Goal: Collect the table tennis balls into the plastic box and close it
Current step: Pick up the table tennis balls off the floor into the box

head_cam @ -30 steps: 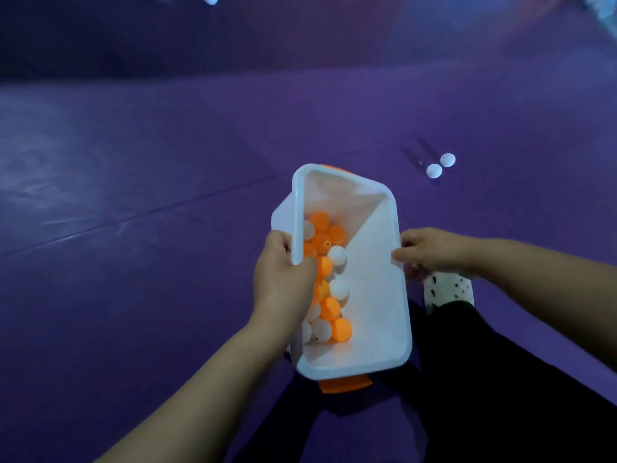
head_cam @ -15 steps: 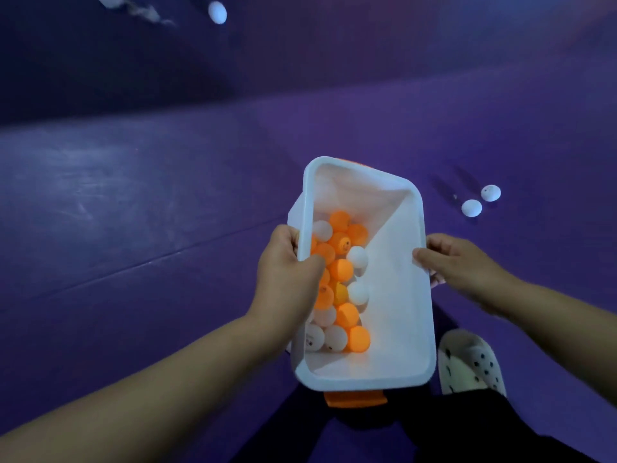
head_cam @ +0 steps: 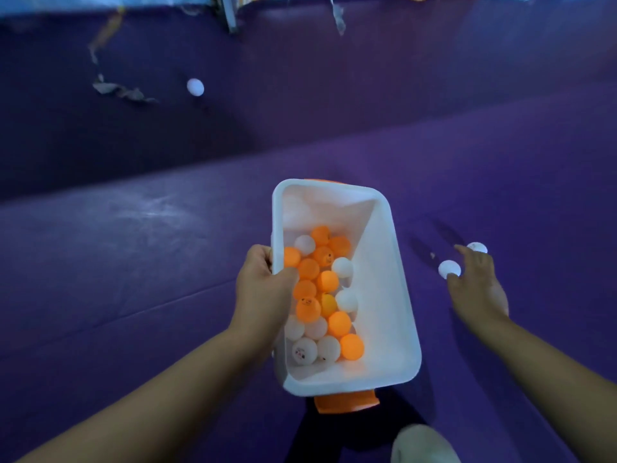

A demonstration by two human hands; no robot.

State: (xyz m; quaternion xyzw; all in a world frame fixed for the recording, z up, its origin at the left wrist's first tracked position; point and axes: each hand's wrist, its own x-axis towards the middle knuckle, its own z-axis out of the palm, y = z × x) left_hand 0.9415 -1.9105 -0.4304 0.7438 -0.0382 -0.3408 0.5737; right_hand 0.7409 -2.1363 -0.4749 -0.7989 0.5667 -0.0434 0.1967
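A white plastic box (head_cam: 384,289) with orange latches holds several orange and white table tennis balls (head_cam: 320,295) piled along its left side. My left hand (head_cam: 263,289) grips the box's left rim, thumb inside. My right hand (head_cam: 477,289) is off the box, fingers spread over the purple floor, fingertips at two white balls: a near ball (head_cam: 449,269) and a far ball (head_cam: 477,247) partly hidden behind a finger. Another white ball (head_cam: 195,87) lies far away at the upper left. No lid is in view.
The purple mat floor (head_cam: 133,262) has a seam running across it. Torn paper scraps (head_cam: 120,93) lie near the far ball, below a wall edge. My white shoe (head_cam: 424,444) and dark trouser leg sit under the box at the bottom.
My right hand let go of the box's right rim and reached right to the two white balls. The view shifted forward, bringing the balls closer.
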